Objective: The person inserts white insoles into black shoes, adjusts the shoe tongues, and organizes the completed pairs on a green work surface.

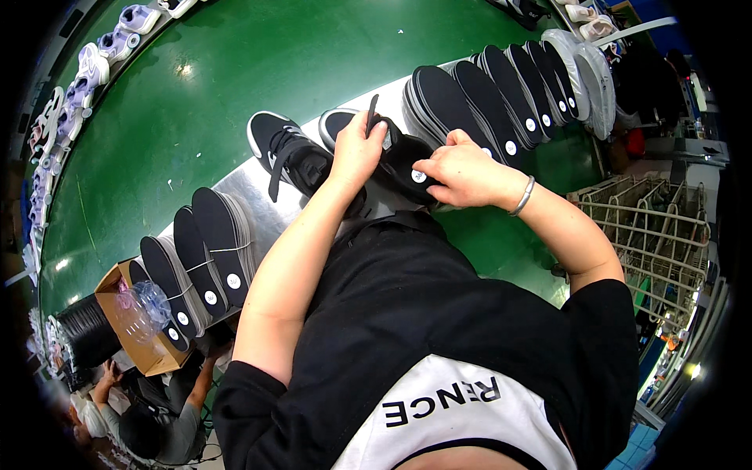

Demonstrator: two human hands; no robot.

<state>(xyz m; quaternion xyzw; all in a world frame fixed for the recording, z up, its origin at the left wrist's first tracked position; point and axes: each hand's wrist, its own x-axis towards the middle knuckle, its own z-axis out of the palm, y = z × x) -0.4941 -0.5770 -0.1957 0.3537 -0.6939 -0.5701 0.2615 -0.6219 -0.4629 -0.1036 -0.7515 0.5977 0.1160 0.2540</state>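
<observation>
Works on black shoe (334, 125), on worktop (265, 205), toe pointing away from the body. With left hand (356, 159), grips dark strip (371, 117) at the shoe's throat; cannot tell if tongue or lace. With right hand (471, 174), touches insole (406, 169) beside its round white label, at the shoe's opening; cannot tell if pinched or only pressed. Looks like insole fitting. Probably calls next for pressing the heel end flat.

Shoe workshop: stacked insoles (442, 98), lined-up shoes (92, 66).
</observation>
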